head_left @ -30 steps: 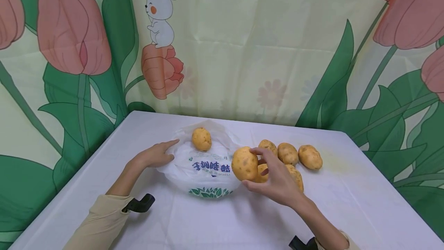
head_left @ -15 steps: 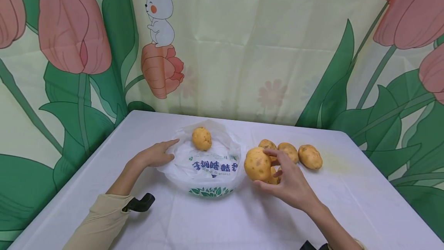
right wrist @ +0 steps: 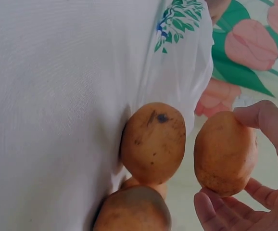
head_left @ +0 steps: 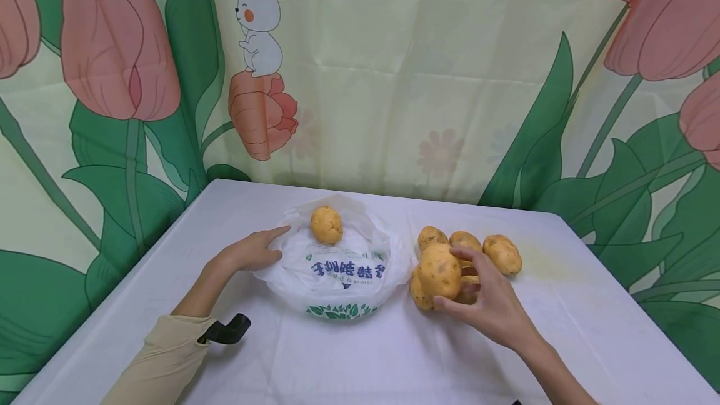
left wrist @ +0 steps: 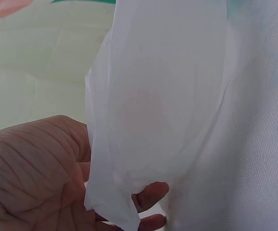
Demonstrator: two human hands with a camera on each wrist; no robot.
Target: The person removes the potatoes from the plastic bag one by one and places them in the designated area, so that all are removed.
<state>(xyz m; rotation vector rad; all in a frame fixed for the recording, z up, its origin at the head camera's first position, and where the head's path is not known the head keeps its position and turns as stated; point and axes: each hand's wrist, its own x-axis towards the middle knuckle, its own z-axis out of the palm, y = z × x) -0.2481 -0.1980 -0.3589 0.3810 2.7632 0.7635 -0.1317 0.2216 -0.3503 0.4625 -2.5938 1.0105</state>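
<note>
Behind the white, cloth-covered tabletop hangs a pale yellow-green fabric curtain. Printed on it, a white cartoon rabbit sits on an orange carrot, and large pink tulips with broad green leaves rise at both sides.

potatoes partly hidden behind right hand, tulips cut off

Held potato in right fingers: yellow-tan, darker specks. Bag at left fingers: translucent white, dark-blue lettering, green leaf print. Loose potato near right fingers: tan, black spot. Worktop below: white, yellowish stain right of right fingers. Sleeve behind left fingers: beige. Curtain beyond all fingers: cream-green, pink tulips, green leaves, white rabbit.
</note>
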